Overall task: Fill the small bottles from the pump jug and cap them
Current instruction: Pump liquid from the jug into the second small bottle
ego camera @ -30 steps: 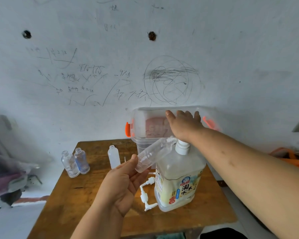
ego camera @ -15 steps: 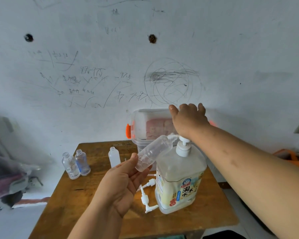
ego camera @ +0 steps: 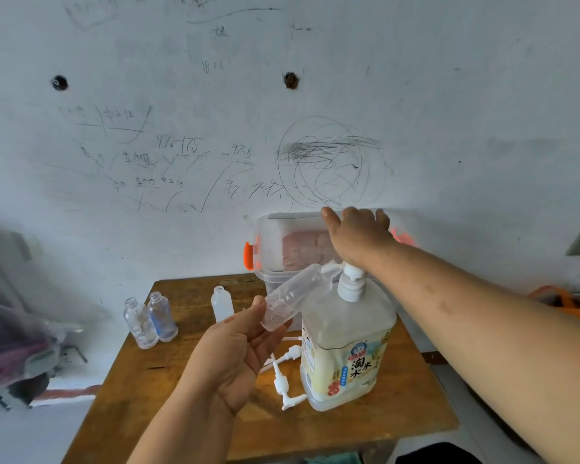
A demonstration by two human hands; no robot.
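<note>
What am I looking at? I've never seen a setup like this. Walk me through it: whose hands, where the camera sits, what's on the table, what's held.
There is no machine here: a person works with two bare hands. The one camera is worn on their head and looks forward and down, so both arms enter from the bottom of the picture. The left hand grips a small clear bottle, tilted with its mouth at the spout of the pump. The right hand rests, fingers out, on top of that pump, which sits on a big jug of pale liquid. The jug stands on a wooden table. Also on the table are two clear uncapped bottles at the left, a whitish bottle further back, loose white pump caps beside the jug, and a clear bin at the back.
</note>
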